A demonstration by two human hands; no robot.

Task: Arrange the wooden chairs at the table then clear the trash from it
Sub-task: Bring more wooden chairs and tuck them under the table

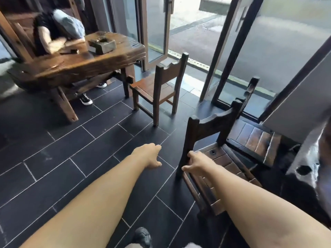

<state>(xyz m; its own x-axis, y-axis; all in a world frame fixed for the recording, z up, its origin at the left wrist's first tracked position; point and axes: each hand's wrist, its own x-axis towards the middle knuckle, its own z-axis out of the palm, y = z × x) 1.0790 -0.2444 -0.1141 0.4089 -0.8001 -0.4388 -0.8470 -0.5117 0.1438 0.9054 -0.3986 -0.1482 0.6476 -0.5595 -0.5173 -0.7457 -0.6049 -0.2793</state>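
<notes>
Three dark wooden chairs stand on the tiled floor. My right hand (196, 162) grips the left back post of the nearest chair (215, 154) at seat height. My left hand (149, 155) hangs over the floor to the left of that chair, holding nothing, fingers loosely curled. A second chair (158, 86) stands by the right end of the heavy wooden table (75, 67) at the upper left, its seat towards the table. A third chair (254, 136) sits behind the nearest one, by the glass. Small items lie on the table top, among them a grey block (103, 45).
A person (53, 36) sits at the far side of the table, feet underneath. Open glass doors (155, 29) and a street lie beyond the chairs. A wall (295, 97) and a blurred dark object (308, 158) are at the right. My shoe (142, 237) shows below.
</notes>
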